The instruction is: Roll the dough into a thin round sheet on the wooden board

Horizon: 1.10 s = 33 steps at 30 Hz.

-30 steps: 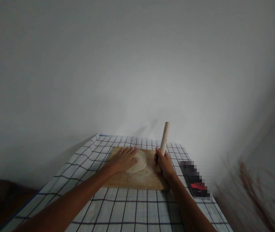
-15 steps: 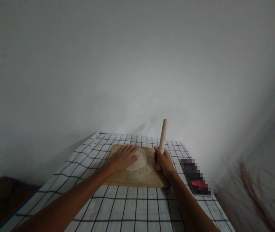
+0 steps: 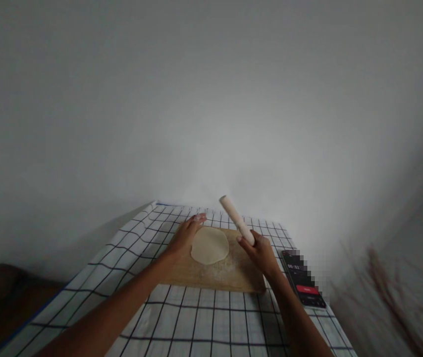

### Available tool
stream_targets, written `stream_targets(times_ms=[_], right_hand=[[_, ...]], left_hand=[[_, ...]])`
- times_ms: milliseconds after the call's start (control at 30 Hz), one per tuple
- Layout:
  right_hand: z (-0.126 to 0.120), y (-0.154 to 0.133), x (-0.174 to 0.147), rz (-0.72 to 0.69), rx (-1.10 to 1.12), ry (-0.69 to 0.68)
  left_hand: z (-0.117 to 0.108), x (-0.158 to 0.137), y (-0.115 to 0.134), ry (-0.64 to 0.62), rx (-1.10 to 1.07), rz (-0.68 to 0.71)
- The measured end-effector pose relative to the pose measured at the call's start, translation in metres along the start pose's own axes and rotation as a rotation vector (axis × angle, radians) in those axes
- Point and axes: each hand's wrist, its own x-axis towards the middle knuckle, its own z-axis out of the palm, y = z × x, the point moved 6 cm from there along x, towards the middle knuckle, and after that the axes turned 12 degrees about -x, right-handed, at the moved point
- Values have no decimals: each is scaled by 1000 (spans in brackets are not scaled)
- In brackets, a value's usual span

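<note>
A flat round of dough [image 3: 210, 246] lies on a wooden board [image 3: 211, 282] dusted with flour. My left hand [image 3: 185, 237] is at the dough's left edge, palm turned inward, its pale, floury fingertips lifted past the board's far side. Nothing shows in that hand, and its fingers reach out loosely. To the right of the dough, my right hand [image 3: 261, 250] grips one end of a wooden rolling pin [image 3: 236, 216]. The pin is raised, its free end pointing up and to the left.
A white cloth with a dark grid [image 3: 196, 322] covers the table. On the right lies a phone [image 3: 300, 277] showing a timer, partly pixelated. A plain wall [image 3: 211, 124] rises behind the table, and dry twigs [image 3: 386, 292] stand at the lower right.
My left hand has come off the top of the dough toward its left edge, uncovering the round. The rolling pin has tipped from nearly upright to leaning left in my right hand.
</note>
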Motion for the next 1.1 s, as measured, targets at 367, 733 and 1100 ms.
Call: stream_targets(times_ms=[367,733,1100], right_hand=[[14,-33,-14,-190,-260,-202],[24,-28,-12,-210,-461,-142],[38,-16,3,-178,-637,-208]], left_hand=[[-12,-14,32,47,-111,10],[8,-27,35,-148,451,208],[10,-25,26,-146,636,143]])
